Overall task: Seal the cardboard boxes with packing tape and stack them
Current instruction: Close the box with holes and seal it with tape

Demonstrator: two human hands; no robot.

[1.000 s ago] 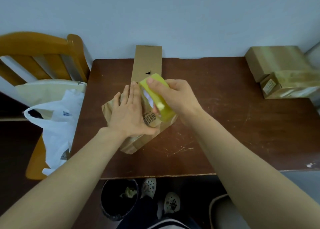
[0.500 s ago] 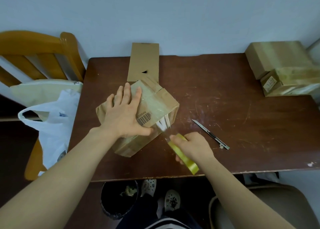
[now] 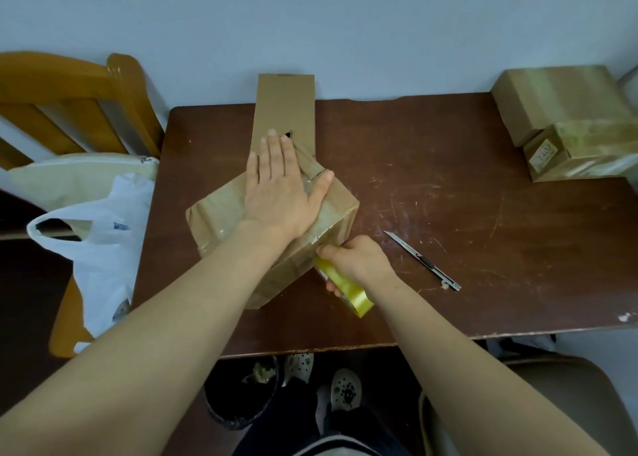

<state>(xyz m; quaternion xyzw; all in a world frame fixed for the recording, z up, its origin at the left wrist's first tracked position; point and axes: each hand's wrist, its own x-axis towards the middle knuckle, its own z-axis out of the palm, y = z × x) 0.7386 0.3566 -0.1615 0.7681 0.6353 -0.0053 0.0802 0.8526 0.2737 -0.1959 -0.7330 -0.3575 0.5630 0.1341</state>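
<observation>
Now the left hand (image 3: pixel 279 193) lies flat, pressing down on the brown cardboard box (image 3: pixel 217 214) on the dark brown wooden surface (image 3: pixel 448 196); the right hand (image 3: pixel 359 264) grips the yellow roll of packing tape (image 3: pixel 348 293) against the box's near side. A thin metal knife (image 3: pixel 423 260) lies just beside that hand; two taped brown boxes (image 3: pixel 559 110) sit at the far right corner.

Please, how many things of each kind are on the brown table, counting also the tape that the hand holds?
Boxes: 4, one under the left hand, one upright behind it, two at the far right.
Tape roll: 1, in the right hand.
Knife: 1.
Total: 6.
</observation>
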